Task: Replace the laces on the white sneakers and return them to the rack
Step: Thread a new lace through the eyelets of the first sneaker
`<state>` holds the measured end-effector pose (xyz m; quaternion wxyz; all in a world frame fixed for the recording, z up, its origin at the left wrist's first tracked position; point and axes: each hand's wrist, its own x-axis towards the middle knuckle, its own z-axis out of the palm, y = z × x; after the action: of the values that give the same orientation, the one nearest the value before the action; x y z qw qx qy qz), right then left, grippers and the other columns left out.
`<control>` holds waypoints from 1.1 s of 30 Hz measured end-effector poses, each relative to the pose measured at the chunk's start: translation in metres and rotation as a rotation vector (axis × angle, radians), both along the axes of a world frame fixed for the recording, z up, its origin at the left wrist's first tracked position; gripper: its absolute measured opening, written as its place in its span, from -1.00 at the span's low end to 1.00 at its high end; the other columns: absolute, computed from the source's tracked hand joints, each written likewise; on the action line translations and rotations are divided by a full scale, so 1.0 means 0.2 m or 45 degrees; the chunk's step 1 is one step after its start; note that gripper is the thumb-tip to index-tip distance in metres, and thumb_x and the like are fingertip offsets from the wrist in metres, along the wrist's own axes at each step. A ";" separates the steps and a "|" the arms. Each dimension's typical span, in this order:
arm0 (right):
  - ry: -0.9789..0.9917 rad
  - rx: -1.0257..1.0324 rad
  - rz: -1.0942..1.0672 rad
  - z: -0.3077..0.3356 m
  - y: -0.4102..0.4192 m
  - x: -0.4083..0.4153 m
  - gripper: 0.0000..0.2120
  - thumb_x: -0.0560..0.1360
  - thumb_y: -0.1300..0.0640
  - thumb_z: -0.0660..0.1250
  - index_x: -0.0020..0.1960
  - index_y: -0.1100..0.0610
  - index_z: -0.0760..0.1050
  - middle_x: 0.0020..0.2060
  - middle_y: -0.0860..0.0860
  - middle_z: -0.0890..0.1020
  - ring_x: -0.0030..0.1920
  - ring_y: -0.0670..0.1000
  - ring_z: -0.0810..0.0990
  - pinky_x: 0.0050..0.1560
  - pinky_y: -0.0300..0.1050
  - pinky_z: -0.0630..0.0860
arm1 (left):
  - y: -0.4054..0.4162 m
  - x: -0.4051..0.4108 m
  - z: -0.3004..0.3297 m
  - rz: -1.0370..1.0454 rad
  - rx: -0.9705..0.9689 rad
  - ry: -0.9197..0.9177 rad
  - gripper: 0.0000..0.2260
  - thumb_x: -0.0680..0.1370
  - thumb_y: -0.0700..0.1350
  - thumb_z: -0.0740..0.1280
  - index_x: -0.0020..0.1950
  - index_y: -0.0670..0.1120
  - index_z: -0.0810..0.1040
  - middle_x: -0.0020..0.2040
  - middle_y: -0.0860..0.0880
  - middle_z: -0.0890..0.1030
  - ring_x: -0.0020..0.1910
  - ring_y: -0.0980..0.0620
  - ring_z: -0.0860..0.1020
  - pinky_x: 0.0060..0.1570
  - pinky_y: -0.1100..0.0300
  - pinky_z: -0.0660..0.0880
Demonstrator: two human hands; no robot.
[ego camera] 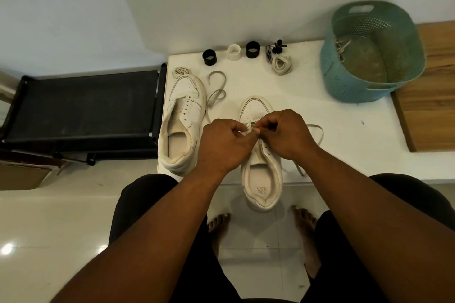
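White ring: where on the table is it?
White ring stands at the table's far edge, between the two black rings, beyond the unlaced sneaker.

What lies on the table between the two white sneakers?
In the head view, a loose lace curls on the white table between the unlaced sneaker and the sneaker being laced.

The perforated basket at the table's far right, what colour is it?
Teal, a blue-green basket, clearest in the head view.

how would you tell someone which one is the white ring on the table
Start at the teal basket on the white table and look left along the far edge, past the bundled lace. Three short rings stand in a row; the white ring is the middle one, between two black rings.
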<state>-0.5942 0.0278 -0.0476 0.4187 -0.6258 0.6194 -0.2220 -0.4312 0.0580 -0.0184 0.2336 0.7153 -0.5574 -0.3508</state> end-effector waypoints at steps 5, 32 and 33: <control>-0.105 0.073 -0.048 -0.02 0.00 0.00 -0.96 0.50 0.15 0.51 -0.09 0.02 0.72 -0.25 -0.17 0.69 -0.16 -0.23 0.64 -0.14 -0.42 0.44 | -0.01 0.03 -0.04 0.077 0.107 0.288 -0.86 0.57 -0.15 0.37 -0.10 -0.01 0.73 -0.26 0.00 0.71 -0.27 0.00 0.70 -0.18 0.06 0.66; 0.391 -0.036 0.012 0.06 0.06 -0.02 0.06 0.19 -0.26 0.57 0.54 -0.27 0.07 0.38 0.01 0.35 0.42 0.13 0.28 0.31 0.23 0.34 | -0.09 0.12 -0.05 -0.367 0.118 -0.253 -0.84 0.57 0.04 0.42 -0.19 0.06 0.58 0.00 0.08 0.67 0.03 0.08 0.60 0.03 0.18 0.49; 0.413 -0.032 0.005 0.06 0.07 -0.02 0.07 0.20 -0.25 0.57 0.55 -0.26 0.05 0.42 0.00 0.32 0.46 0.13 0.24 0.33 0.25 0.31 | -0.10 0.12 -0.04 -0.380 0.085 -0.354 -0.81 0.59 0.05 0.40 -0.19 0.04 0.58 -0.02 0.05 0.67 0.01 0.05 0.59 -0.01 0.18 0.46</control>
<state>-0.5977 0.0413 -0.0357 0.3059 -0.6598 0.6749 -0.1248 -0.4066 0.0386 -0.0267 0.0762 0.6737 -0.6721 -0.2976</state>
